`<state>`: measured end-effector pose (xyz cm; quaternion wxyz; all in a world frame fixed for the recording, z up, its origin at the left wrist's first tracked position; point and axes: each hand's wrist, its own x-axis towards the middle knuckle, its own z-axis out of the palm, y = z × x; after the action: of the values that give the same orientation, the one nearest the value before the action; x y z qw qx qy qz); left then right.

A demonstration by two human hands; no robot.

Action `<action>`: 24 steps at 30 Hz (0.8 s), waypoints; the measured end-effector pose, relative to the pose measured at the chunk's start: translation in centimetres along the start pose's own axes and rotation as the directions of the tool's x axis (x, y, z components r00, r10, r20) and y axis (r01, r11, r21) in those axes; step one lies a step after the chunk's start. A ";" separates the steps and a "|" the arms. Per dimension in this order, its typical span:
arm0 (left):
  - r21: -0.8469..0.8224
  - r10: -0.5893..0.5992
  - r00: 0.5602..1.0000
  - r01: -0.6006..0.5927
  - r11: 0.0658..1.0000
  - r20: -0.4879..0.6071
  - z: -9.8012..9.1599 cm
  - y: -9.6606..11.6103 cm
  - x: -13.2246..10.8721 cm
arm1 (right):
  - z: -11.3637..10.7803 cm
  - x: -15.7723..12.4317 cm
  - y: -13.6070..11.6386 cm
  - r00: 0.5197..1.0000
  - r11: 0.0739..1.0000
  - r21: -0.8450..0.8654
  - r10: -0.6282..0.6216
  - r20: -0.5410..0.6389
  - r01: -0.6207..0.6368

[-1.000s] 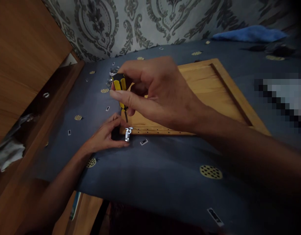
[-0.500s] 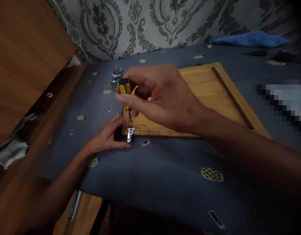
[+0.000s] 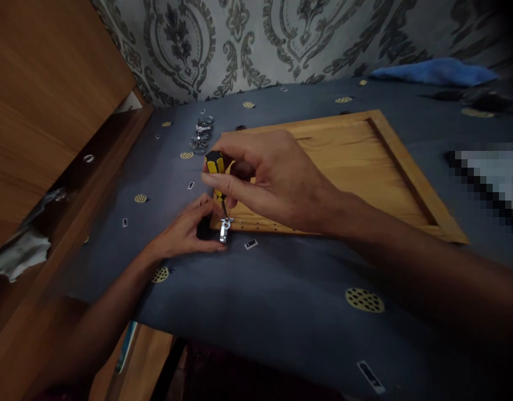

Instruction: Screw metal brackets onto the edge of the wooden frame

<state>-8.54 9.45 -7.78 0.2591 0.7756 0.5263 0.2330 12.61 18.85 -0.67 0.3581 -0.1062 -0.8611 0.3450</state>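
Right hand [image 3: 273,181] grips the yellow-black screwdriver [image 3: 215,167] upright, fingers closed round its handle, tip down on the metal bracket [image 3: 225,228]. Left hand [image 3: 189,231] pinches that bracket against the wooden panel [image 3: 356,167] corner.

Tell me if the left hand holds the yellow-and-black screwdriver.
No, the right hand grips the yellow-and-black screwdriver; the left hand touches the small silver bracket.

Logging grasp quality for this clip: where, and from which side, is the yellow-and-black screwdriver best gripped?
Grip the screwdriver by its thick yellow-and-black handle, fingers wrapping it from the right and above, as the right hand does. It stands nearly upright, with its thin shaft down on the metal bracket at the wooden panel corner. The left hand takes up the left side.
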 end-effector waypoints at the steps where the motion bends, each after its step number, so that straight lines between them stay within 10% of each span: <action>1: 0.003 0.001 1.000 -0.001 1.000 -0.001 0.0 0.0 0.0 | 0.0 0.0 0.0 1.000 1.000 -0.005 -0.009 -0.003 0.009; 24: 0.008 -0.013 1.000 0.013 1.000 -0.017 0.1 0.0 0.0 | -0.2 -0.1 0.1 0.995 0.997 -0.079 -0.019 0.103 0.027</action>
<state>-8.48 9.42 -7.83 0.2531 0.7711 0.5345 0.2358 12.81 19.01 -0.72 0.3131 -0.0927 -0.8926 0.3110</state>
